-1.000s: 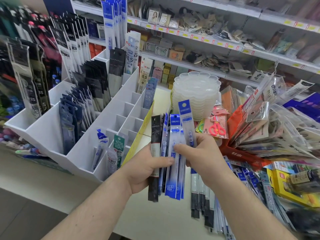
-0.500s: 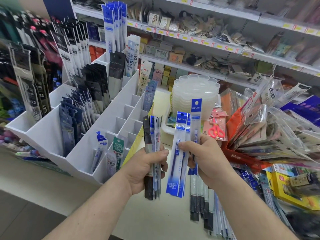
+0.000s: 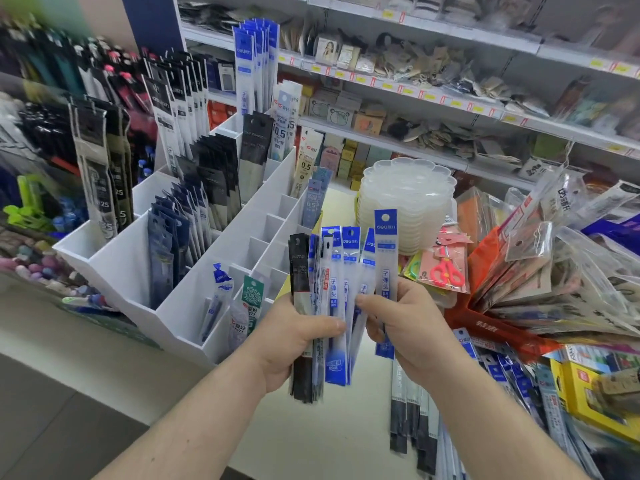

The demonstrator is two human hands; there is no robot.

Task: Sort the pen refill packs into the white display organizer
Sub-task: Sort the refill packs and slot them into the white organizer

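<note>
While fanned upright above the counter, the pen refill packs (image 3: 341, 306) sit just right of the white display organizer (image 3: 194, 271), level with its front edge. Left hand (image 3: 294, 337) grips the bulk of the fan (black pack on its left, blue-headed ones beside it), thumb across the front. Right hand (image 3: 405, 327) pinches the tallest blue pack (image 3: 385, 258), thumb touching the neighbouring packs. Further right of the organizer: stacked clear lidded tubs (image 3: 408, 202), then pink scissors (image 3: 445, 271) in a packet, then an orange basket (image 3: 485, 327) of bagged stationery.
</note>
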